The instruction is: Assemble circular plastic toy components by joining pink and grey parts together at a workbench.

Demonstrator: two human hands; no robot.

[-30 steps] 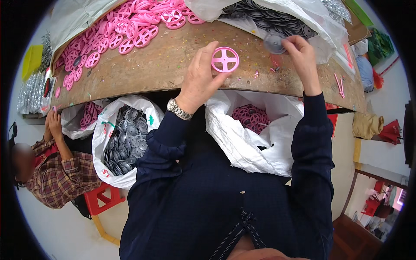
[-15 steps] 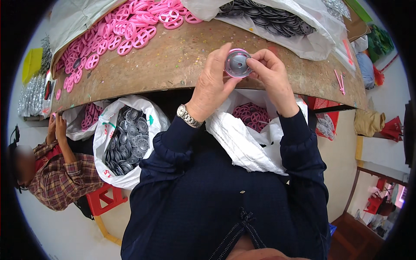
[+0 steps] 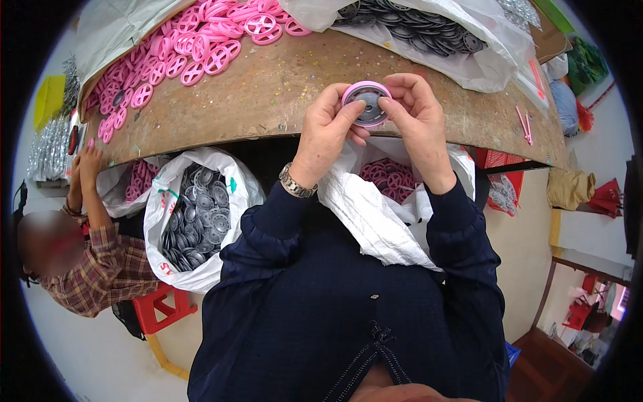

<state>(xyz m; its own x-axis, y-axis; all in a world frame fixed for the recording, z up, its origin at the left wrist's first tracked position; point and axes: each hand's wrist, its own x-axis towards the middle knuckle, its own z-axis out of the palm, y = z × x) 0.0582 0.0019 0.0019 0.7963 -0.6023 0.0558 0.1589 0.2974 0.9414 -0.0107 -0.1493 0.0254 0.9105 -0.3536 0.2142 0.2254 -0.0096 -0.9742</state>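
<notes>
A toy wheel, a grey disc (image 3: 370,118) set in a pink ring, is held above the table's near edge. My left hand (image 3: 323,131) is closed round its left side. On the right rim the fingers of my right hand (image 3: 422,124) are wrapped. Both thumbs press on the disc's face near its middle. The disc appears to sit inside the ring. Below my hands a white sack (image 3: 355,218) holds pink spoked rings (image 3: 388,179). To its left, grey discs (image 3: 199,218) fill another white sack (image 3: 157,228).
Many pink rings (image 3: 218,59) lie heaped across the wooden table (image 3: 268,90) at the far left. A plastic bag (image 3: 495,70) of dark discs lies at the far right, with pink sticks (image 3: 526,126) nearby. A co-worker (image 3: 100,268) sits left, beside a red stool (image 3: 164,308).
My left thumb has moved onto the disc's face, and my right thumb presses beside it. More of the pink rim shows now. The co-worker's hands and head have shifted.
</notes>
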